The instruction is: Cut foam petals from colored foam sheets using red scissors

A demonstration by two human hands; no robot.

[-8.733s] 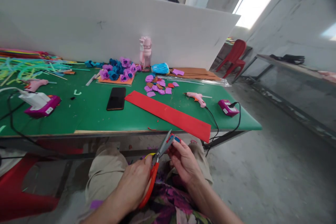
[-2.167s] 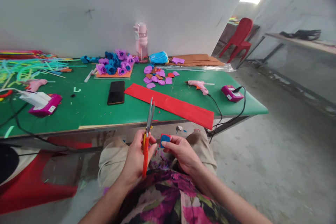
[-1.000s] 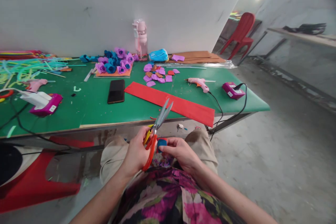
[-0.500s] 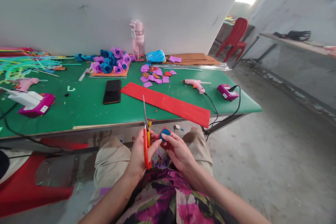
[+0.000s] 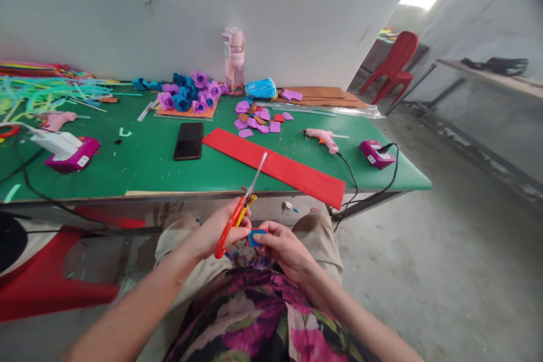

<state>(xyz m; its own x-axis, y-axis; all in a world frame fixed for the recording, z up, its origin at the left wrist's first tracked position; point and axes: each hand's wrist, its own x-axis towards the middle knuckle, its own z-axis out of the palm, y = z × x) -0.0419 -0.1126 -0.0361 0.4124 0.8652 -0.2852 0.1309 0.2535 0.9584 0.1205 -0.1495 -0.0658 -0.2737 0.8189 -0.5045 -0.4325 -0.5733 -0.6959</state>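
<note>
The left hand (image 5: 212, 232) curls round a pair of metal-bladed scissors with orange and yellow handles (image 5: 231, 224) in the head view, tips pointing towards the green-topped bench (image 5: 155, 175). And the right hand (image 5: 284, 246) pinches a small flat blue-and-red square (image 5: 255, 238), held low before the bench, the left thumb right up at its edge; touching or not, I can't tell. Beyond, a long flat red strip (image 5: 280, 167) lies slantwise, one end overhanging the front. Just beside it rests a black rectangular phone (image 5: 189, 141); behind, purple and blue flowers (image 5: 186, 93).
</note>
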